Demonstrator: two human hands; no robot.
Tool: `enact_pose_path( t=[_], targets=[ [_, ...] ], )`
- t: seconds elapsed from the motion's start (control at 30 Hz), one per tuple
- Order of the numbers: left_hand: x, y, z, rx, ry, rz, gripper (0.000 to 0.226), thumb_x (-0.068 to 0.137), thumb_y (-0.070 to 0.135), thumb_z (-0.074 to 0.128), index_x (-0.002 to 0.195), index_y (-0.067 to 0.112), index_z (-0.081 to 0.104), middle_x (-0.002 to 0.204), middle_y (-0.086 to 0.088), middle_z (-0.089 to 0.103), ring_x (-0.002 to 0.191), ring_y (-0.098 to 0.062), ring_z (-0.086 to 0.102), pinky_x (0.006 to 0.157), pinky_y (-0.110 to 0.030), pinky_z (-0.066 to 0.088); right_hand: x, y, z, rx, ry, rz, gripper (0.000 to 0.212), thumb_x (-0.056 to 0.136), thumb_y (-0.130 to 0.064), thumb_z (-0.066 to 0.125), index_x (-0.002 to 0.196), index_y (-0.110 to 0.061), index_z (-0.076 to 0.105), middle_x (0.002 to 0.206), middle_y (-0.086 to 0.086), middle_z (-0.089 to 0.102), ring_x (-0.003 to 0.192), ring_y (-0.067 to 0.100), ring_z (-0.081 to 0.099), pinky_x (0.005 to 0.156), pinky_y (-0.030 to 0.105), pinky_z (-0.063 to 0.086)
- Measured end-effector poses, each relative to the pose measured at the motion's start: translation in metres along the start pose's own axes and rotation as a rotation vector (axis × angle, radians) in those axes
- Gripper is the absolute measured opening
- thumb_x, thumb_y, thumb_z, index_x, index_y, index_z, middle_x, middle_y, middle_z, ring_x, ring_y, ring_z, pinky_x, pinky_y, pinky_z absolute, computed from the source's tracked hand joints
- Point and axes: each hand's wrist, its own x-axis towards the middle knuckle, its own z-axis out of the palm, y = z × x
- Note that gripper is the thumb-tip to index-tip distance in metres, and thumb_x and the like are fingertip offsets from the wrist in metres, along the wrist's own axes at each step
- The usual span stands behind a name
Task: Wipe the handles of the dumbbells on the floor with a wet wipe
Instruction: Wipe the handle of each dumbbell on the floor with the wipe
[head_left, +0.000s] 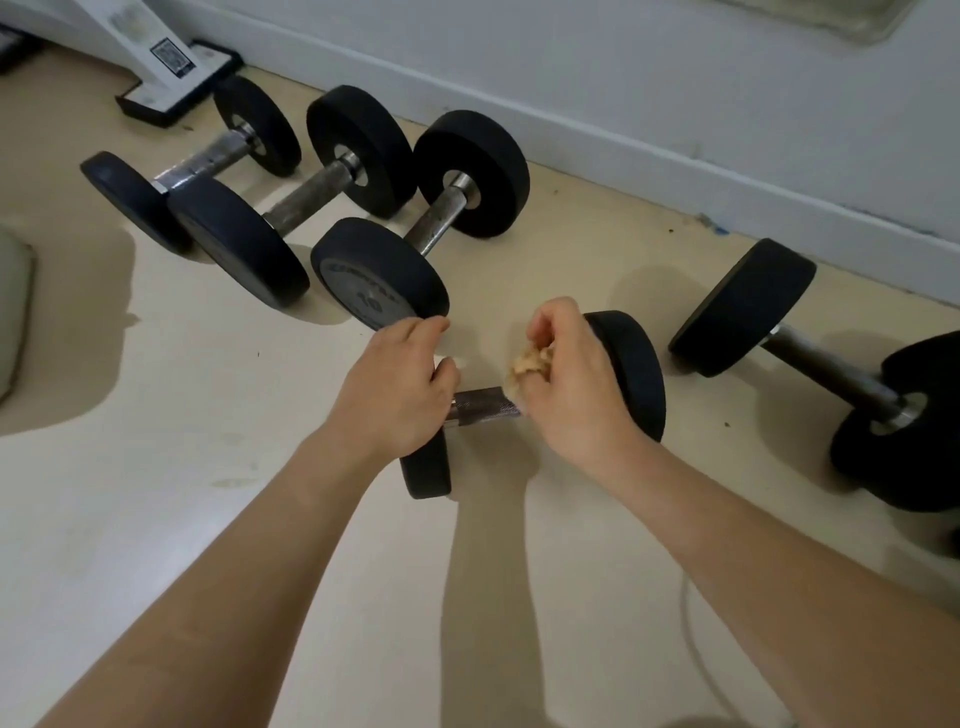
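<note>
A black dumbbell lies on the pale floor in front of me, and a short stretch of its knurled metal handle (485, 402) shows between my hands. My left hand (397, 389) rests on top of the dumbbell's near black weight (428, 470), fingers curled over it. My right hand (571, 379) is closed on a crumpled, yellowed wet wipe (530, 364), held just above the right end of the handle, in front of the far weight (636, 374).
Three more dumbbells (311, 200) lie side by side at the back left. Another dumbbell (831, 374) lies to the right by the white wall skirting (623, 140). A white machine base (176, 78) stands at the far left. A thin cable (701, 649) trails at lower right.
</note>
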Motion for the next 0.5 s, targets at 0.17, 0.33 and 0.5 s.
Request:
enact_pose_path(
  t=[0.17,0.33,0.5],
  targets=[
    [-0.005,0.003,0.003,-0.248,0.123,-0.05,0.038,0.098,0.028,0.042,0.135,0.022,0.047,0.136,0.003,0.05,0.125,-0.015,0.043,0.105,-0.032,0.036,-0.008,0.02,0.044,-0.306,-0.053,-0.27,0.006,0.08,-0.016,0.07,0.084,-0.02,0.068,0.088,-0.007,0.067,0.086,0.018,0.05,0.07,0.042,0.048],
    [-0.016,0.003,0.012,-0.338,0.247,-0.045,0.032,0.098,0.022,0.042,0.127,0.021,0.054,0.127,0.006,0.055,0.117,-0.011,0.048,0.1,-0.029,0.04,-0.016,0.015,0.068,-0.392,-0.077,-0.461,0.016,0.083,-0.009,0.055,0.093,-0.011,0.068,0.094,0.0,0.067,0.082,0.022,0.048,0.071,0.029,0.043],
    [-0.018,0.0,0.015,-0.286,0.247,-0.018,0.03,0.098,0.02,0.041,0.121,0.018,0.06,0.126,0.007,0.055,0.116,-0.002,0.042,0.094,-0.009,0.025,-0.018,0.042,0.033,-0.635,-0.069,-0.312,0.029,0.077,-0.006,0.044,0.096,-0.011,0.066,0.093,0.005,0.067,0.087,0.03,0.057,0.078,0.039,0.049]
  ],
)
